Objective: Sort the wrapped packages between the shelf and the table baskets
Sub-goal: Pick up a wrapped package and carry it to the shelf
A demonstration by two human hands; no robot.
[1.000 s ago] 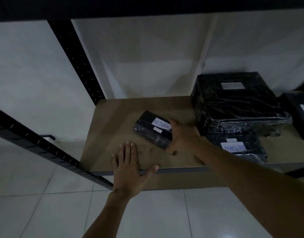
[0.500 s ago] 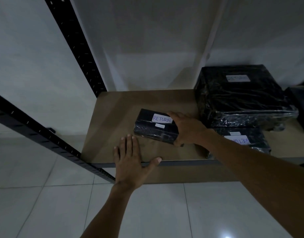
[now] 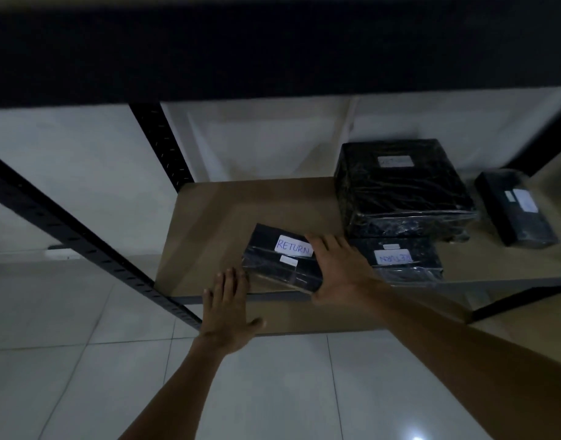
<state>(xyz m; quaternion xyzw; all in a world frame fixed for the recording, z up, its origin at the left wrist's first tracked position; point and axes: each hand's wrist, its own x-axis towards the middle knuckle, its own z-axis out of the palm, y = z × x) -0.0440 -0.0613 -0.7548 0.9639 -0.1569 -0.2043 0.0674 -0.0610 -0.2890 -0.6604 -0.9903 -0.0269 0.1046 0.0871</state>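
a: what's at the shelf's left end?
b: a black post [image 3: 160, 144] at its back corner; the left hand [image 3: 228, 309] lies flat over the shelf [image 3: 215, 217] front edge, fingers straight, holding nothing; its fingertips reach the package [image 3: 282, 265]; touching or not, i cannot tell.
a: where's that package?
b: skewed at the shelf's front edge, labelled "return"; the right hand [image 3: 339, 268] grips its right end, fingers curled over the top, thumb at the near side.
a: further along the shelf?
b: a big package [image 3: 399, 188] stacked on a flat package [image 3: 406, 265] mid-shelf; a small package [image 3: 515, 211] apart, toward the shelf's right end.
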